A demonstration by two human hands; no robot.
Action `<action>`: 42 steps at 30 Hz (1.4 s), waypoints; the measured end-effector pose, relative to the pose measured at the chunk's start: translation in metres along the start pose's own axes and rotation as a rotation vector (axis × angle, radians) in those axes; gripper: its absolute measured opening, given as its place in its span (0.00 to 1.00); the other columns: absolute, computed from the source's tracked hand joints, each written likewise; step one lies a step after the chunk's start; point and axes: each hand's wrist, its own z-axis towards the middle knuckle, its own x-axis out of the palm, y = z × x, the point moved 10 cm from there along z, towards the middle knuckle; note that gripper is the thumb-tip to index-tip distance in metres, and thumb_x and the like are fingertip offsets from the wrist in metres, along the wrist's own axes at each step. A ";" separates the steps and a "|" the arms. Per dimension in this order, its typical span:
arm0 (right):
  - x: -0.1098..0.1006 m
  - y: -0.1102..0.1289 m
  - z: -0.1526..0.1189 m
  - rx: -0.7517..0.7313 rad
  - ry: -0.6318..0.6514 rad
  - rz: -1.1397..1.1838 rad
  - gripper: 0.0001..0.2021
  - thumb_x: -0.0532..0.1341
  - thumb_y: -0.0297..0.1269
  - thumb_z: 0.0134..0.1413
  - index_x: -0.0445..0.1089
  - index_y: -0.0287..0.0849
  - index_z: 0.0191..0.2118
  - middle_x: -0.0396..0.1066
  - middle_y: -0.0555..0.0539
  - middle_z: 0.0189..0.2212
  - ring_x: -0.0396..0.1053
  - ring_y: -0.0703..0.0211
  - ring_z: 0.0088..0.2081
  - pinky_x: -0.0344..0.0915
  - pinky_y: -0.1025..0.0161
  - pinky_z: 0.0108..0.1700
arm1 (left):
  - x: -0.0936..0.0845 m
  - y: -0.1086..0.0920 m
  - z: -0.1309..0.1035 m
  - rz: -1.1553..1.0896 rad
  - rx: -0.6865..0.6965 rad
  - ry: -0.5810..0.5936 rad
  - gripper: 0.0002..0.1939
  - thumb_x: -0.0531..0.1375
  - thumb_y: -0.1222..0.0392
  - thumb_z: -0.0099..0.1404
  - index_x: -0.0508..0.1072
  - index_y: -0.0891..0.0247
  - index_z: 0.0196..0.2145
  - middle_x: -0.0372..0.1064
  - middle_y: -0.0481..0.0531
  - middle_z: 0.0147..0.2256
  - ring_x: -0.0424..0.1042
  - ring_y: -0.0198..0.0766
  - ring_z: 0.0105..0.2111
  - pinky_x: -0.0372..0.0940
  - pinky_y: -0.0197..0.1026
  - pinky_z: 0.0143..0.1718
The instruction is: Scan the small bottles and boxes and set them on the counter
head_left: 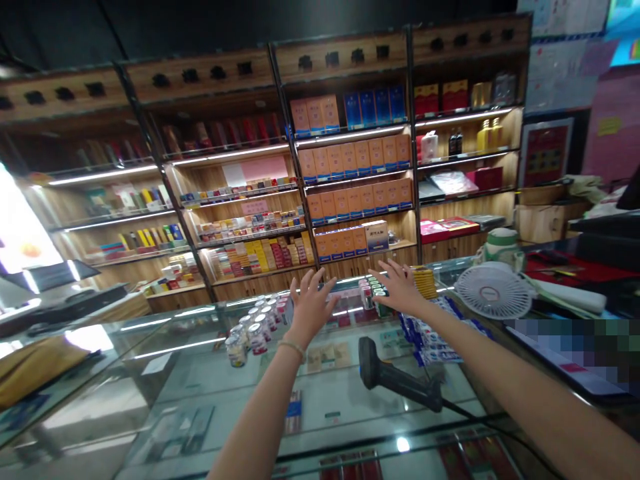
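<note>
My left hand (310,308) is spread above the glass counter (200,360), palm down, just right of rows of small lidded jars (257,327). Fingers apart, my right hand (399,288) reaches over a group of small green-and-white containers (373,291). Whether its fingertips touch them I cannot tell. Neither hand holds anything. Between my forearms lies a black handheld scanner (400,383) with its cable running right. Blue-and-white packets (435,337) are partly hidden under my right forearm, and a stack of yellow packs (425,283) stands behind it.
A white fan (495,291) and a green-and-white jug (501,247) stand on the right, near a tablet-like screen (565,360). Brown cloth (40,367) lies at the left. Behind the counter, wooden shelves (363,267) carry orange boxes (350,203) and many small packs.
</note>
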 end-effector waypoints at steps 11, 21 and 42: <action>0.028 -0.018 0.029 0.039 -0.006 0.041 0.34 0.58 0.61 0.58 0.59 0.57 0.67 0.49 0.43 0.71 0.41 0.41 0.71 0.39 0.36 0.66 | 0.042 -0.023 0.030 -0.070 -0.051 -0.004 0.23 0.54 0.43 0.70 0.67 0.40 0.61 0.55 0.48 0.68 0.50 0.51 0.68 0.39 0.65 0.68; 0.052 -0.031 0.036 0.041 0.013 0.080 0.28 0.53 0.57 0.63 0.62 0.57 0.66 0.50 0.44 0.71 0.43 0.43 0.71 0.39 0.36 0.66 | 0.087 -0.032 0.041 -0.078 -0.033 0.053 0.23 0.53 0.43 0.71 0.67 0.39 0.61 0.55 0.47 0.68 0.50 0.52 0.68 0.39 0.66 0.67; 0.069 -0.008 0.026 -0.011 0.180 0.067 0.28 0.56 0.51 0.59 0.66 0.52 0.63 0.47 0.42 0.72 0.39 0.39 0.71 0.34 0.33 0.67 | 0.137 -0.054 0.029 -0.103 0.075 0.094 0.29 0.61 0.49 0.66 0.63 0.43 0.64 0.54 0.53 0.69 0.51 0.54 0.68 0.42 0.68 0.65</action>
